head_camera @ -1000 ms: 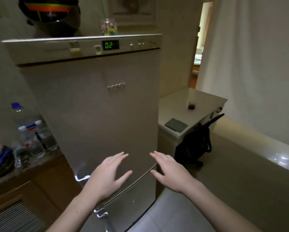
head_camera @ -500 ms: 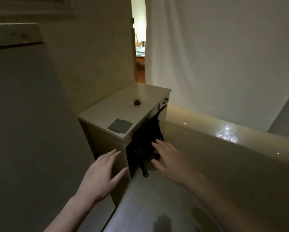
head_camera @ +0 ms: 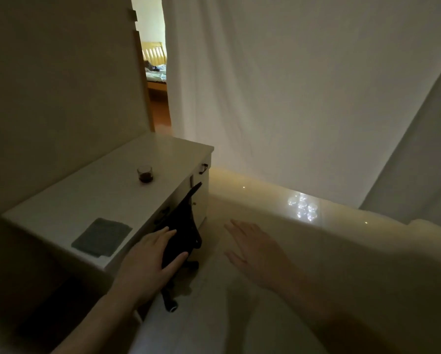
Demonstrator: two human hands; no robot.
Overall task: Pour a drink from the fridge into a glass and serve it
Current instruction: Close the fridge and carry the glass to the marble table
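Grey cloth (head_camera: 101, 237) flat on white cabinet (head_camera: 61, 208). Glass (head_camera: 145, 174) with dark drink farther back on cabinet top. Left hand (head_camera: 148, 261) spread, empty, before black bag (head_camera: 182, 233). Right hand (head_camera: 255, 249) spread, empty, over floor.

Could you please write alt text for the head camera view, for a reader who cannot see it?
Two open, empty hands, left hand and right hand, reach forward beside a white cabinet holding a small glass of dark drink and a grey cloth. A black bag hangs against its front.
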